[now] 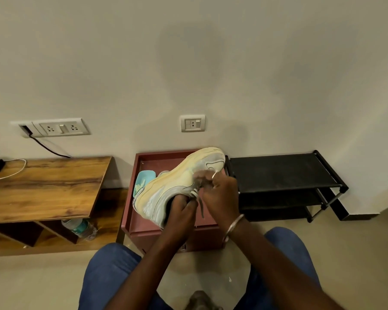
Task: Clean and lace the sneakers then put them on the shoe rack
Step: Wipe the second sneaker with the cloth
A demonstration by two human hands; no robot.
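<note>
Sneaker [177, 182], frame centre: light, pliable upper. Left hand [179, 211] grips collar; right hand [224, 195] pinches limp lace [194, 193].

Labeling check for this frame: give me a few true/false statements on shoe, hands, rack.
1. Both hands, left hand and right hand, are at the sneaker. True.
2. The sneaker sits on the shoe rack. False: it is held over the maroon cabinet.
3. The rack's top shelf holds shoes. False: no shoes show on it.
4. A bangle is on the right wrist. True.
5. A plastic bottle lies under the wooden table. True.
</note>
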